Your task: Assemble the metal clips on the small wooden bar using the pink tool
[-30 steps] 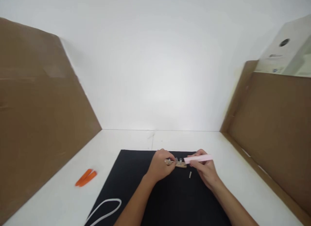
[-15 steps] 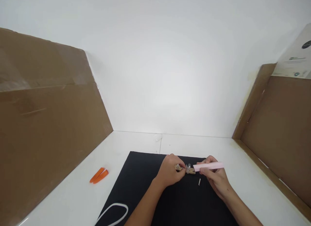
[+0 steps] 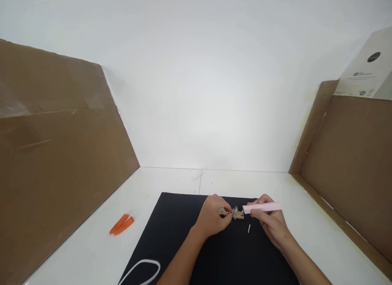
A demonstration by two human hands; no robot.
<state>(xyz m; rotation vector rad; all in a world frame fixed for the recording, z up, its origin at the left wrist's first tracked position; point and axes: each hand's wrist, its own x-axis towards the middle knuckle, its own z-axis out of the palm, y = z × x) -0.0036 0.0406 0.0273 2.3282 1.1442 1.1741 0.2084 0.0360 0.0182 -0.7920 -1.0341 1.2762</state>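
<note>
- Hands are both up over the middle of the black mat [image 3: 171, 213], close to each other.
- Left hand [image 3: 211, 216] is bent down, and its fingers pinch the left end of a small tan board [image 3: 235, 214].
- Right hand [image 3: 271, 224] pinches a long pink stick [image 3: 262, 208] between the thumb and fingers. (It looks like a soft sanding stick, but it is hard to be sure.)
- Pink stick lies flat and sideways, and its left end sits right at the right end of the tan board.
- Tan board is held just above the far part of the mat, with small clear bits standing on it.
- Small pale peg [image 3: 249, 228] lies on the mat, near and to the right of the tan board.
- White cord [image 3: 143, 268] curves in a loop at the near left corner of the mat.
- Two orange strips [image 3: 121, 224] lie side by side on the white bench [image 3: 171, 181], left of the mat.
- Brown cardboard walls stand on the left [image 3: 61, 134] and right [image 3: 346, 162].
</note>
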